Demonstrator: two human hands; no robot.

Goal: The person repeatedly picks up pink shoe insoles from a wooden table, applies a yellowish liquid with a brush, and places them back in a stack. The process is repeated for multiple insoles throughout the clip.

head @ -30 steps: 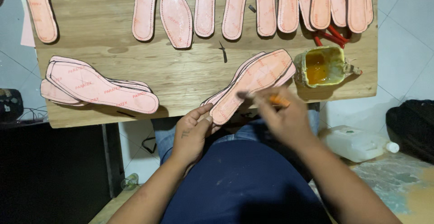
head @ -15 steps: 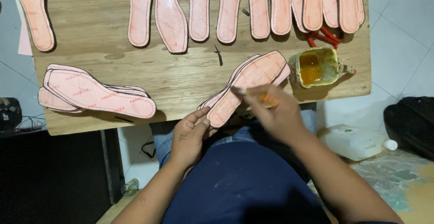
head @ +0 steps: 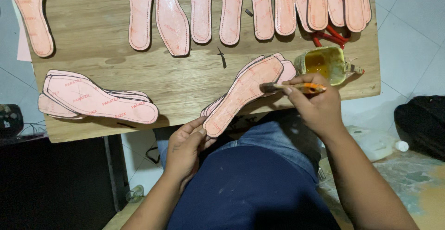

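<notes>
Your left hand [head: 185,147] pinches the heel of a pink insole [head: 243,93] lying atop a stack at the board's [head: 185,79] near edge, while your right hand [head: 315,107] grips a brush [head: 296,88] over its toe, beside the glue pot [head: 323,65].

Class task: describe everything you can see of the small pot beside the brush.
The pot is a small, battered container, yellow-green and smeared with glue, standing open and upright near the right edge of the wooden board. Amber liquid fills it. Red handles lie just behind it. The right hand, holding the brush, sits just in front.
</notes>
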